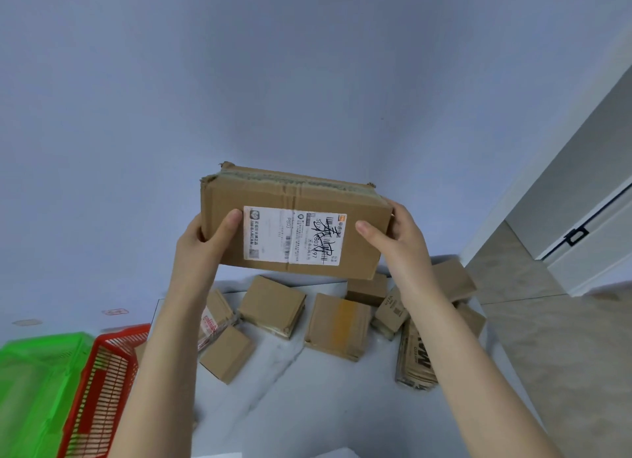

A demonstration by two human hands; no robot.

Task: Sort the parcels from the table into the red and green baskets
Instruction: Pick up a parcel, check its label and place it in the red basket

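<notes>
Both hands, left (201, 249) and right (400, 242), grip a labelled box (294, 221) mid-frame, seemingly checking it. Next it probably goes lower left, red basket (102, 382) or green basket (37, 372).

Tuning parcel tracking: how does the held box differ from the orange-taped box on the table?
The held box is gripped at its ends by the left hand and right hand; the orange-taped box lies on the table. The held box shows a white label; the orange-taped box shows none. Both are brown cardboard.
</notes>
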